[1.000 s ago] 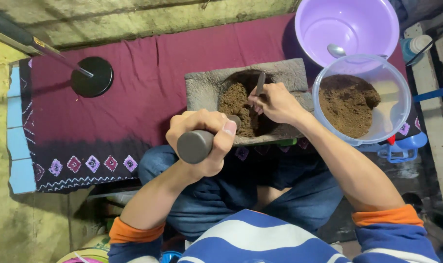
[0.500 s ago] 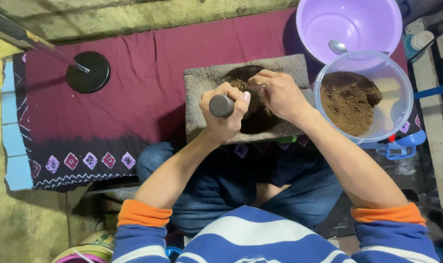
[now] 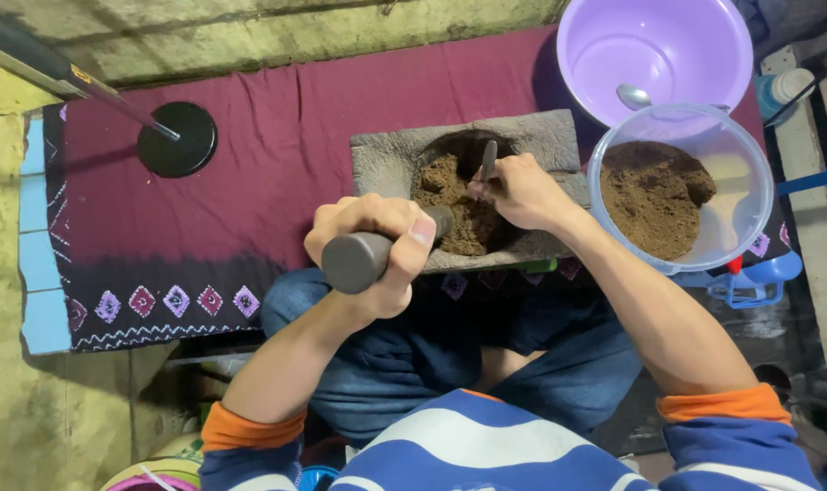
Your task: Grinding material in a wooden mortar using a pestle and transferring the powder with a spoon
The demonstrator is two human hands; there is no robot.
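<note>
Since the earlier frame the left hand (image 3: 373,241), fisted around the dark pestle (image 3: 359,259), has drawn back from the stone mortar (image 3: 386,159). The right hand (image 3: 523,191) pinches a small scraper (image 3: 488,159) over the brown paste (image 3: 454,195). The maroon cloth (image 3: 277,145) leftward lies open; a clear tub (image 3: 750,195) crowds the mortar's right edge.

Maroon patterned cloth (image 3: 277,155) carries stone mortar (image 3: 386,159), black disc (image 3: 177,139), purple basin (image 3: 655,45).
</note>
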